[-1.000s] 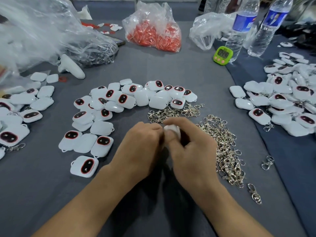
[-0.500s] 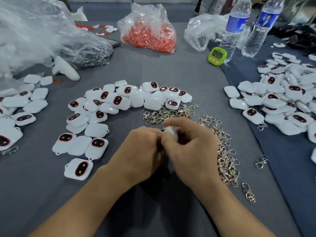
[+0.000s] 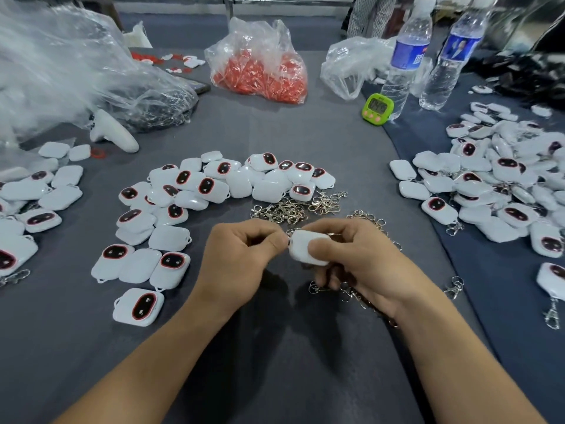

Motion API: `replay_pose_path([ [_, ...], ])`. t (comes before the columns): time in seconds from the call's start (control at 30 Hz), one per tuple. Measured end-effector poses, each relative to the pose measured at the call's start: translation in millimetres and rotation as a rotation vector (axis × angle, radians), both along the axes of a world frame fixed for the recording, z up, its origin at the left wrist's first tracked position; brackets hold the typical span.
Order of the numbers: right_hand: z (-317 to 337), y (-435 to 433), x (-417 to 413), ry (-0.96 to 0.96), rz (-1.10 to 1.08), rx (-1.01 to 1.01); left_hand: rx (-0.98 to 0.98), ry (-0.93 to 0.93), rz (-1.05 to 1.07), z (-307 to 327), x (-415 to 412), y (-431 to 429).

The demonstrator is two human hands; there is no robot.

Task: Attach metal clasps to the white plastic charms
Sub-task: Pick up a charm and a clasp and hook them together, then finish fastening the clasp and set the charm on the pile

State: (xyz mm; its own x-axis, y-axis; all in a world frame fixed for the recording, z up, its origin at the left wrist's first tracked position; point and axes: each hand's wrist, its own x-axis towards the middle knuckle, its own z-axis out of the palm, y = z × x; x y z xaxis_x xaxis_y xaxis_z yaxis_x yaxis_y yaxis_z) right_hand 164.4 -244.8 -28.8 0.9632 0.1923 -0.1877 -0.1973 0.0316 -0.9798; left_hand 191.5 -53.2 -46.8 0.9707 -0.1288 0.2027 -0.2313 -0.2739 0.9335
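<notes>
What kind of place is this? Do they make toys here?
Probably a small assembly workshop: heaps of white charms, a pile of loose metal clasps, and a timer on the grey table.

- A small assembly workshop: one grey-covered table (image 3: 275, 133) serves as the bench.
- Heaps of white plastic charms (image 3: 241, 185) and loose metal clasps (image 3: 284, 211) (kept in separate piles).
- A bulk bag of red parts (image 3: 260, 75) and a green timer (image 3: 377, 109).
</notes>
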Motion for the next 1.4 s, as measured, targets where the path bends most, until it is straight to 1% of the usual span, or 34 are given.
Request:
replay_pose_path([
  [0.07,1,-6,0,0.025,0.049,-0.056,0.258,-0.300,-0.040,-1,-5,0],
  [0.1,2,-8,1,0.051,0.049,-0.053,0.356,-0.438,-0.045,-2,-7,0],
  [0.17,3,-13,3,0.110,0.022,0.008,0.451,-0.628,-0.050,-2,-8,-2],
  [0.23,2,-15,4,0.141,-0.039,0.053,0.506,-0.746,-0.057,-2,-6,-4],
  [0.27,2,-16,5,0.149,-0.085,0.057,0.540,-0.767,-0.067,-2,-5,-4],
  [0.3,2,-17,6,0.150,-0.139,0.072,0.581,-0.751,-0.072,-3,-4,-3],
  [0.33,2,-18,8,0.142,-0.202,0.130,0.625,-0.702,-0.079,-4,-4,-2],
  [0.37,3,-21,9,0.134,-0.275,0.264,0.664,-0.641,-0.083,-6,-4,-1],
  [0.4,4,-28,10,0.123,-0.347,0.487,0.692,-0.581,-0.083,-8,-3,1],
  [0.47,6,-49,8,0.040,-0.451,1.022,0.712,-0.471,-0.071,-10,-2,4],
  [0.5,5,-60,6,-0.014,-0.471,1.211,0.707,-0.436,-0.058,-12,-1,4],
  [0.53,5,-66,5,-0.050,-0.473,1.290,0.700,-0.413,-0.040,-13,1,5],
  [0.57,5,-68,4,-0.060,-0.481,1.242,0.700,-0.392,-0.019,-13,2,5],
  [0.6,3,-64,6,-0.050,-0.506,1.084,0.706,-0.366,0.004,-14,4,5],
  [0.67,0,-47,9,-0.069,-0.573,0.581,0.729,-0.338,0.052,-14,7,5],
  [0.77,-6,-14,8,-0.255,-0.579,-0.323,0.723,-0.368,0.103,-13,14,7],
  [0.8,-9,-4,6,-0.288,-0.515,-0.575,0.706,-0.374,0.124,-14,16,7],
  [0.83,-12,6,4,-0.305,-0.414,-0.780,0.693,-0.372,0.144,-14,18,8],
  [0.9,-19,20,6,-0.331,-0.219,-1.052,0.698,-0.357,0.151,-14,23,5],
  [0.93,-20,24,8,-0.351,-0.159,-1.126,0.707,-0.353,0.135,-14,25,2],
  [0.97,-20,27,8,-0.367,-0.127,-1.155,0.714,-0.346,0.113,-13,29,-1],
  [1.0,-19,27,9,-0.377,-0.122,-1.137,0.718,-0.335,0.091,-12,33,-4],
  [1.1,-17,24,5,-0.386,-0.224,-0.954,0.727,-0.302,0.045,-10,47,-11],
  [1.17,-17,23,2,-0.379,-0.305,-0.876,0.726,-0.291,0.034,-11,55,-16],
  [1.33,-18,22,4,-0.406,-0.400,-0.758,0.727,-0.313,0.160,-17,64,-15],
  [1.4,-18,20,5,-0.387,-0.437,-0.717,0.692,-0.314,0.162,-18,62,-14],
])
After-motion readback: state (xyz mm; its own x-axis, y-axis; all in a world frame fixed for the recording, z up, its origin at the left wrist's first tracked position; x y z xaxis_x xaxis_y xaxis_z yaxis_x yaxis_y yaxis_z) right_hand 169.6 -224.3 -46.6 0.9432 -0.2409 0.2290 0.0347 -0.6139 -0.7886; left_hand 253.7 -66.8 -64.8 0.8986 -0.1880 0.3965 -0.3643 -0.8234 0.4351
